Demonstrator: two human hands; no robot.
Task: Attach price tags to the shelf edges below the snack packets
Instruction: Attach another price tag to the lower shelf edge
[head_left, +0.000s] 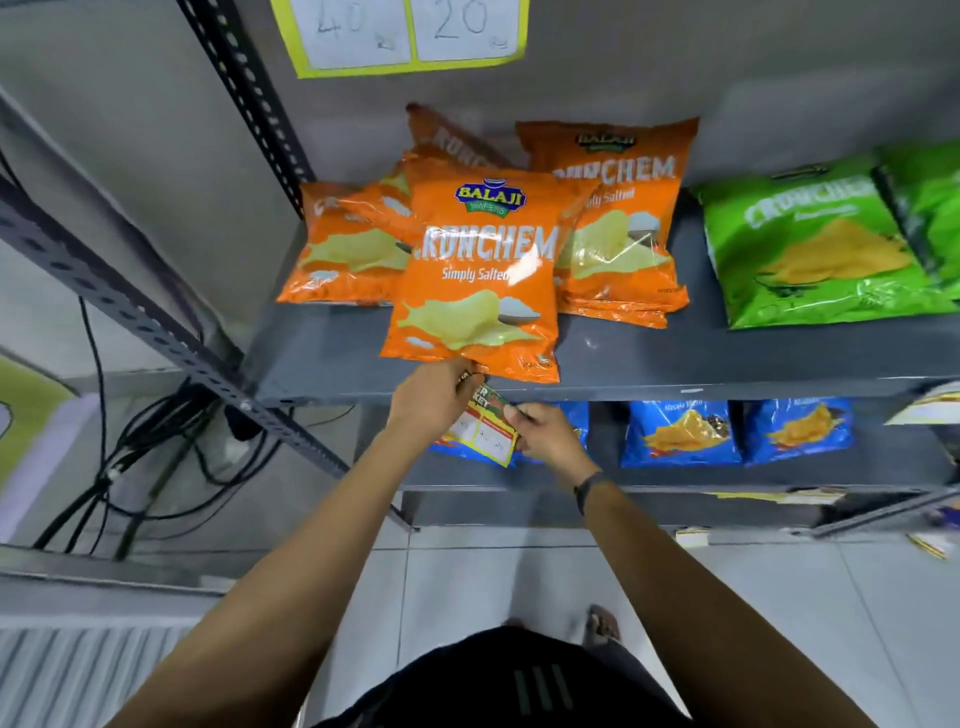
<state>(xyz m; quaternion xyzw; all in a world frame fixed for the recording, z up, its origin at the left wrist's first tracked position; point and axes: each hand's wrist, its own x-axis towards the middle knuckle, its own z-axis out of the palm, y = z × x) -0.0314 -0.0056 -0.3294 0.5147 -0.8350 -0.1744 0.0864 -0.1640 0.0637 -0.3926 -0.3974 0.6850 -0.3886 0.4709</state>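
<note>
Landmark for this report: the front orange packet (475, 275), marked "Balaji Crunchem Simply Salted", which stands on the grey shelf (675, 358) with its lower edge overhanging the shelf's front lip.

The price tag (485, 428) sits directly below that packet, in front of the shelf edge. It is a small card with a yellow border, white price boxes and a red-and-green header. It is tilted, its top corner close under the packet's lower seam. Whether it touches the shelf edge cannot be told.

The left hand (434, 400) is just below and slightly left of the packet, fingers closed on the tag's upper left part, knuckles near the packet's bottom seam. The right hand (545, 434) is below and to the right of the packet, pinching the tag's right edge between thumb and fingers. A dark band (587, 486) circles that wrist.

Behind the landmark packet lie more orange packets (618, 218), overlapping one another. Well to its right on the same shelf are green packets (826, 244). Blue packets (680, 434) stand on the shelf below, to the lower right, some partly hidden by the hands.

Above the packet, two white price cards (410, 31) on a yellow backing read "40" and "20". Black cables (145, 452) hang far to its lower left, beyond the perforated upright (156, 332).
</note>
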